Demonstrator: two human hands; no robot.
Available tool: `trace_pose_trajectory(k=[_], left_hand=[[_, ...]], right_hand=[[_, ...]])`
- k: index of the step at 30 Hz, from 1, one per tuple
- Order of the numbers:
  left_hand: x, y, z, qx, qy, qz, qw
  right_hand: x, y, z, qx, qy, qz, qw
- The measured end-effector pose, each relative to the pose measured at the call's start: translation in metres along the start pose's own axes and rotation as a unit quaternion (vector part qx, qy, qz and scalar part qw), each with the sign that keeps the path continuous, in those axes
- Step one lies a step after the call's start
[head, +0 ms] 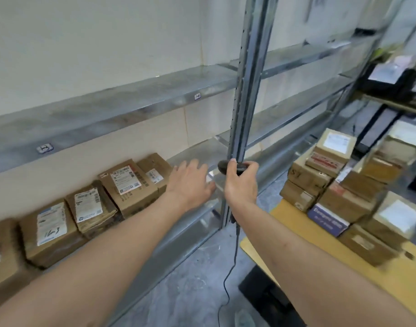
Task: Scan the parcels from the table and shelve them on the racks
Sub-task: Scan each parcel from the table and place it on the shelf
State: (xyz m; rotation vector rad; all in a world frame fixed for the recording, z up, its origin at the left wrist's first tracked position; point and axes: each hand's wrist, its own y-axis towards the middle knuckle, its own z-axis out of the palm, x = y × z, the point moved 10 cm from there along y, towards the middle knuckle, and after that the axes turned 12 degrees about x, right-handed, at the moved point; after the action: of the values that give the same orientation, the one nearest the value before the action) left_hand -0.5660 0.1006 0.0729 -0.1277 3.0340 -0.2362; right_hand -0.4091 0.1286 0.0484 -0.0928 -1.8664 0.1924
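A: Storage room, pale wall, metal rack (131, 107) along it. Row of shelved parcels (129, 182) on the lower rack shelf, running toward its left end. Unscanned parcels (325, 175) stacked on the counter (282, 215), near its left edge, lower right of view.

B: Risks?

A: Likely the scanner cable (233, 263) — it hangs down to the floor between rack and counter, could snag the counter corner or the upright post. Also a parcel shelved unscanned.

B: Hands?

A: Left hand (190, 182) empty, fingers spread flat, just beside the rightmost shelved box; contact unclear. Right hand (240, 185) wrapped around the black scanner (226, 166), by the upright.
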Motion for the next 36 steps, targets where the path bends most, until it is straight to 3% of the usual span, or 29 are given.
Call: trace_pose_trajectory(k=[9,19,29,36], left_hand=[[-0.130,-0.039,-0.012,-0.026,0.034,0.152,0.987],[-0.306,-0.067,0.009,0.000,0.048,0.255,0.966],[-0.470,-0.064,0.057,0.044,0.041,0.260,0.964],[-0.539,-0.047,0.082,0.071,0.021,0.240,0.968]], right_hand=[[-0.037,-0.081,-0.135,-0.132,0.027,0.036,0.990],[-0.104,-0.136,-0.291,-0.245,0.056,0.069,0.966],[-0.177,-0.141,-0.440,-0.242,0.047,0.099,0.964],[-0.219,-0.125,-0.520,-0.240,0.044,0.119,0.962]])
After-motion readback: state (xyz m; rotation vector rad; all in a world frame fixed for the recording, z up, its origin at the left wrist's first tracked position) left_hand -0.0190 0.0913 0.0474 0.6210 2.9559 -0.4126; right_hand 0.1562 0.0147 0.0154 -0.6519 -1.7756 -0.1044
